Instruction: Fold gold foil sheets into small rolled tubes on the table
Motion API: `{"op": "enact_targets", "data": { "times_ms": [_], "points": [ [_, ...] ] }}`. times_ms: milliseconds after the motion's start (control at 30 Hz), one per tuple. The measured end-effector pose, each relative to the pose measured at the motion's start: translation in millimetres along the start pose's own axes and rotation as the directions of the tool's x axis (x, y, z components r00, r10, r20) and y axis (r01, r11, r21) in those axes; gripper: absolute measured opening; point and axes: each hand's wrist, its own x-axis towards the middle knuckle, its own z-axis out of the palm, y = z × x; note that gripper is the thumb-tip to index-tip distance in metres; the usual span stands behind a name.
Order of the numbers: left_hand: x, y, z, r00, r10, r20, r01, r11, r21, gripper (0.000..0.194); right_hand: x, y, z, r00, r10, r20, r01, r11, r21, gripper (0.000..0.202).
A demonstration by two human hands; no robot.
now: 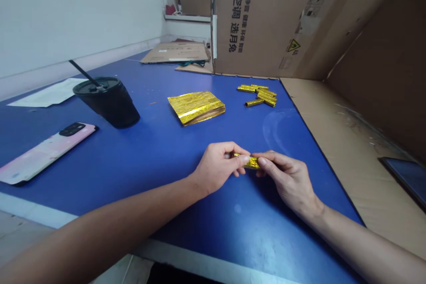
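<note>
Between the fingertips of both hands is a small rolled tube of shiny gold foil paper, held just above the blue tabletop. My left hand is closed on its left end, thumb on top. Pinching the right end is my right hand, also closed, with thumb and index finger on the foil. A stack of flat gold foil paper sheets lies beyond my left hand. Farther right, several finished-looking gold foil rolls lie in a loose heap near the cardboard.
A black cup with a straw stands at the left. In front of it lies a pink phone; white paper is behind. A large cardboard box walls off the back right, and flat cardboard lies at the far end.
</note>
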Motion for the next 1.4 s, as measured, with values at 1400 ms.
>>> {"op": "enact_targets", "data": {
  "times_ms": [1400],
  "points": [
    [17.0, 3.1, -14.2, 0.932, -0.353, 0.084, 0.363, 0.910, -0.201, 0.010, 3.6, -0.7, -6.2, 0.990, 0.034, 0.140, 0.001, 0.969, -0.247, 0.017]
  ]
}}
